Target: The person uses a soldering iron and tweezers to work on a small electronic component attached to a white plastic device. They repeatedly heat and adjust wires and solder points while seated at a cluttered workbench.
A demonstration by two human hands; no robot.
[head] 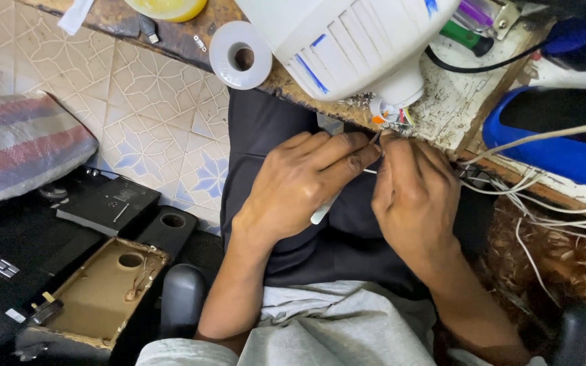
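At the bench edge, both hands' fingers (357, 157) pinch thin wires (401, 116).

Soft, even light filled the scene, strongest on the far side, where the white plastic housing (347, 41) and the tape roll (241, 55) looked nearly washed out. The near left corner sat dim, and the black panels (106, 203) there lost detail. Shadows under the hands were faint. The fingers (347, 152) were slightly blurred, and the bench (442, 115) edge bowed toward the frame's borders.
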